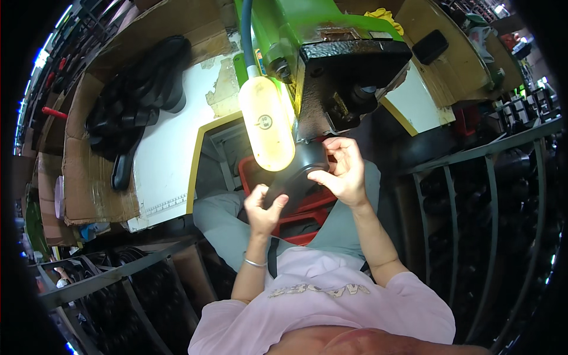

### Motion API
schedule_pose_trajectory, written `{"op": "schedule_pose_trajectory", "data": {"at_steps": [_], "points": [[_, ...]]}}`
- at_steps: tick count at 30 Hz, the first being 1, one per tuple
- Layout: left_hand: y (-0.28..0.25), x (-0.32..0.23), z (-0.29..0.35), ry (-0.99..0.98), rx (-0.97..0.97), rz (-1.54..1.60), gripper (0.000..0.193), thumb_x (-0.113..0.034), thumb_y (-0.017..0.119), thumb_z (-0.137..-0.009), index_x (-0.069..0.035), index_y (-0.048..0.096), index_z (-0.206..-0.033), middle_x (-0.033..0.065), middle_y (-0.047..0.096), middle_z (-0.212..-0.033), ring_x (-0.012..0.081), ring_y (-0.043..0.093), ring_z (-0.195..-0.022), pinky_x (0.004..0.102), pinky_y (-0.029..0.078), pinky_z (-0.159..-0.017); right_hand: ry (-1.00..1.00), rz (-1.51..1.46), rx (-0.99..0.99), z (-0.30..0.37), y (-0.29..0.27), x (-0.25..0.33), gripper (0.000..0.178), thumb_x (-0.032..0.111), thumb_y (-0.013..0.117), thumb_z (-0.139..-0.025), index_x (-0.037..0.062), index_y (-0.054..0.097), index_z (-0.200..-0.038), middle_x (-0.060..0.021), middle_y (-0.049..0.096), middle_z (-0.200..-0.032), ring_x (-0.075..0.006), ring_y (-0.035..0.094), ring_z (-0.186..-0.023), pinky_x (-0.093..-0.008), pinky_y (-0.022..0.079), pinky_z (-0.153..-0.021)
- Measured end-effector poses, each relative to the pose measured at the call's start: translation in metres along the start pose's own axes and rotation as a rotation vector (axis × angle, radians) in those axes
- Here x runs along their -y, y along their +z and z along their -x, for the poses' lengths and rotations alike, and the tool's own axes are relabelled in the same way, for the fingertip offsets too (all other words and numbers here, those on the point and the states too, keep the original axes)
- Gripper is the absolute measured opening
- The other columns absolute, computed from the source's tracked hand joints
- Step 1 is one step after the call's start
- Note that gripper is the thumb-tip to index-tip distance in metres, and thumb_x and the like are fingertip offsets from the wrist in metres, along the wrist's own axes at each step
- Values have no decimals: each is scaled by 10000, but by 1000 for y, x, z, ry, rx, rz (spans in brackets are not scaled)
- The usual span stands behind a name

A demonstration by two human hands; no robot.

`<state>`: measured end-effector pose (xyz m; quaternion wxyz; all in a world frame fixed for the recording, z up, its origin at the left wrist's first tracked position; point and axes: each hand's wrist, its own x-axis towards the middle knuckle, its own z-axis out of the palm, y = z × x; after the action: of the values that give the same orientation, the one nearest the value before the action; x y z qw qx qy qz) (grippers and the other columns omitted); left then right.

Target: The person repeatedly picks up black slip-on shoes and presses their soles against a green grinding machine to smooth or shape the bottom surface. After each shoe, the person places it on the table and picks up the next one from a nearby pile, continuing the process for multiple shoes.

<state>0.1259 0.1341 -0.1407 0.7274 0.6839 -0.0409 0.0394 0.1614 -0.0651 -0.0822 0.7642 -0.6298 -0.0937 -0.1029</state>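
Observation:
A smooth black shoe part [291, 184] is between my two hands, tilted, its upper end close under the dark head of the green machine [355, 65]. My left hand [263, 210] grips its lower left end, the thumb lying along the near side. At the upper right, my right hand [343, 171] pinches the rim with thumb and fingers. The lamp hides some of the far side, and I cannot tell whether the part touches the machine.
A pale yellow lamp [267, 124] hangs left of the machine head. Black footwear pieces [139, 89] lie heaped on the white table [160, 171], inside a cardboard wall [97, 195]. A red crate [296, 228] stands below my hands. Metal racks [485, 160] flank me.

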Motion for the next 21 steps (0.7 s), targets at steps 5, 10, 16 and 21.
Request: {"op": "schedule_pose_trajectory", "data": {"at_steps": [5, 10, 16, 21], "points": [[57, 31, 27, 51, -114, 186, 383, -334, 655, -922, 18, 559, -1037, 55, 574, -980, 131, 544, -916, 269, 443, -832, 145, 329, 8, -1, 12, 29, 576, -21, 849, -656, 3, 518, -1128, -62, 581, -1003, -50, 559, -841, -176, 423, -550], [6, 7, -20, 246, 20, -93, 684, -559, 518, -928, 65, 508, -1208, 153, 526, -1152, 275, 599, -1046, 360, 534, -842, -163, 461, -51, 1, -55, 131, 578, 10, 836, -642, -11, 562, -1150, -107, 611, -1049, -168, 608, -925, -286, 513, -763], [-118, -28, -127, 437, -558, -927, 412, -38, 690, -811, 10, 530, -1188, 157, 568, -1174, 302, 524, -1044, 396, 464, -874, -688, 754, -156, -128, -105, 68, 377, -104, 666, -743, 13, 549, -1082, -148, 594, -1190, -269, 571, -1147, -360, 448, -980], [-145, -79, -224, 726, -737, -1211, 606, -128, 733, -742, -50, 494, -1294, 185, 469, -1350, 353, 397, -1272, 461, 274, -1071, -598, 984, 28, -244, -166, -34, 459, -115, 682, -615, 34, 584, -1038, -161, 596, -1166, -363, 506, -1228, -421, 403, -1053]]}}
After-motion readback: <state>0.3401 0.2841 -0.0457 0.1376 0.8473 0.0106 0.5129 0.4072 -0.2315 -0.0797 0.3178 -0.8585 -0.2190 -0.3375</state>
